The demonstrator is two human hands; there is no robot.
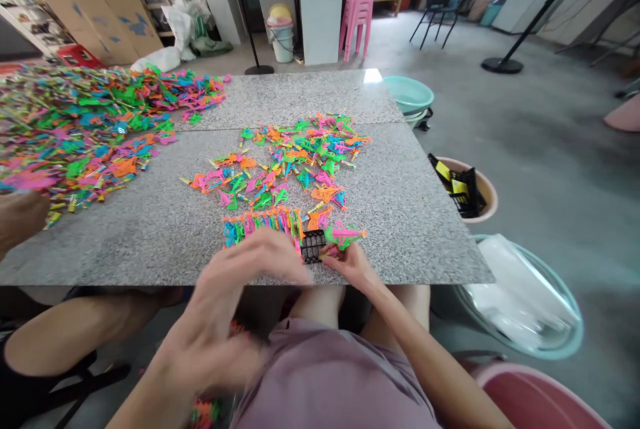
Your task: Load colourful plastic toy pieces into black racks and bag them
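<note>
My right hand (356, 267) is at the right end of a black plastic rack (313, 247), its fingers pinched on a pink and green toy gun (345, 235). Whether that is one toy or two overlapping ones, I cannot tell. My left hand (235, 302), blurred, is raised close to the camera in front of the table edge; its thumb and fingers are apart and nothing shows between them. Partly behind it, a tight row of colourful toy guns (265, 221) stands in the rack's left part. Beyond the row, loose toy guns (300, 155) are scattered on the speckled table (405, 215).
A large heap of toy pieces (90, 122) covers the table's left. Another person's hand (20, 215) is beside it. To the right stand a basin with black racks (465, 189), a basin with clear plastic bags (525, 295) and a pink tub (540, 395).
</note>
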